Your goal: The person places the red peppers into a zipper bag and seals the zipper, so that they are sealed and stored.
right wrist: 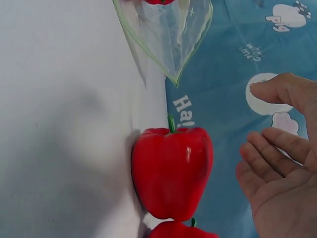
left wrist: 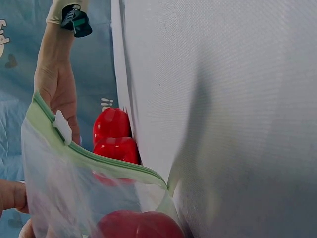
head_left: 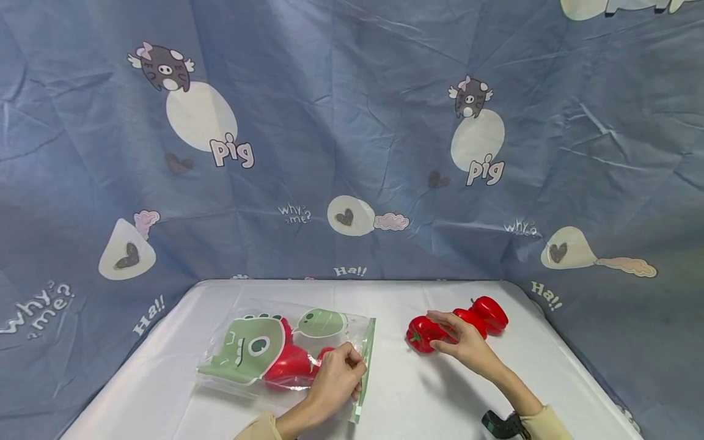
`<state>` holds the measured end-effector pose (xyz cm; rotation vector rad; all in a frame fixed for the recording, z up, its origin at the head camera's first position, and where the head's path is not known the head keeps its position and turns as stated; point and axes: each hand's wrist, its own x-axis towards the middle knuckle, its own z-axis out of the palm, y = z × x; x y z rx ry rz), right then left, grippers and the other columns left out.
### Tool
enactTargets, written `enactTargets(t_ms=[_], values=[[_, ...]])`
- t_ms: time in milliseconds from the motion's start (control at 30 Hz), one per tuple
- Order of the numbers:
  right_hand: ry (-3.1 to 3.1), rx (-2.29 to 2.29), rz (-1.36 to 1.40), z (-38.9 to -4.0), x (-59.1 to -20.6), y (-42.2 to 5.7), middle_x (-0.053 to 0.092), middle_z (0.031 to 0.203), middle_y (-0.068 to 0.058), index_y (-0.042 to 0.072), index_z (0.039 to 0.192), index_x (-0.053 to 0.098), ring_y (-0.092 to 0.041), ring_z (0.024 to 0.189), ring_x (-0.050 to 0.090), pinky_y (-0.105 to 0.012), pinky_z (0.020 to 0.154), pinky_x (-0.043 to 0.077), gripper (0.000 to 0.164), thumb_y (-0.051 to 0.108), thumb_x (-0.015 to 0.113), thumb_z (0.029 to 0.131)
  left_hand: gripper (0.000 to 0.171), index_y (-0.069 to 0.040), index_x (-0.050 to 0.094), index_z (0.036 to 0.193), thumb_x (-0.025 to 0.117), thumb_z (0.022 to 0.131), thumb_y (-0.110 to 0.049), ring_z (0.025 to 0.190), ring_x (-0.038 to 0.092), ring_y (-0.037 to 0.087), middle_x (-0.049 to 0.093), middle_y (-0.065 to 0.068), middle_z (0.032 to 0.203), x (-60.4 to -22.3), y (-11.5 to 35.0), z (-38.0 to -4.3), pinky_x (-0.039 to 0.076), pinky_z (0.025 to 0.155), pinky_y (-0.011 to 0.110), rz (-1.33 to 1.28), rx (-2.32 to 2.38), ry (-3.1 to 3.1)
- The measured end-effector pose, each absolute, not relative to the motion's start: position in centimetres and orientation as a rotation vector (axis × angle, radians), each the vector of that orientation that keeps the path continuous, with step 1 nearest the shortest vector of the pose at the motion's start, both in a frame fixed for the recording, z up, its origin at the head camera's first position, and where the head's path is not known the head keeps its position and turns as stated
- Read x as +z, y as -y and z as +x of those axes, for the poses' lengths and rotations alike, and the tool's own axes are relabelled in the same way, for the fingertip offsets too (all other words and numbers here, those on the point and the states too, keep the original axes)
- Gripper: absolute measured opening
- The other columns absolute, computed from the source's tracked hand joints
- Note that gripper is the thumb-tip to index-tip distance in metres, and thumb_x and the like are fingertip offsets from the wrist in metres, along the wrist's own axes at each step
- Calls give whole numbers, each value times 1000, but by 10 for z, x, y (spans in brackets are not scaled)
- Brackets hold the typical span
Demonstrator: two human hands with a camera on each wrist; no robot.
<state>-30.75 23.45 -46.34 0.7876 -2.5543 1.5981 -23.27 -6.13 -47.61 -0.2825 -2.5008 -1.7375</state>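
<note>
My left hand pinches the edge of a clear zip bag, printed with a green cartoon monster, near its green zip strip. The bag lies on its side with red bell peppers inside; in the left wrist view its mouth gapes, with a white slider on the strip. My right hand hovers, fingers apart and holding nothing, over a row of red bell peppers. The nearest pepper has a green stem and stands clear of the palm in the right wrist view.
Behind the nearest pepper, two more peppers sit in line toward the back right of the white-covered table. A blue printed cloth hangs behind and around the table. A dark strap circles my right wrist.
</note>
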Motion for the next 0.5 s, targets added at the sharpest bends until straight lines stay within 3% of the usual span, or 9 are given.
enactTargets(t_ms=[500], values=[[2581,1552,743,-317,-467,-242,55,138,-13,9,136,51,-34,133,47,-46,108,36,62,13,76,80,3,-3,56,82,59,83,-4,38,53,7,55,0,56,-475,60,-233,49,36,25,-274,-1761,2483]])
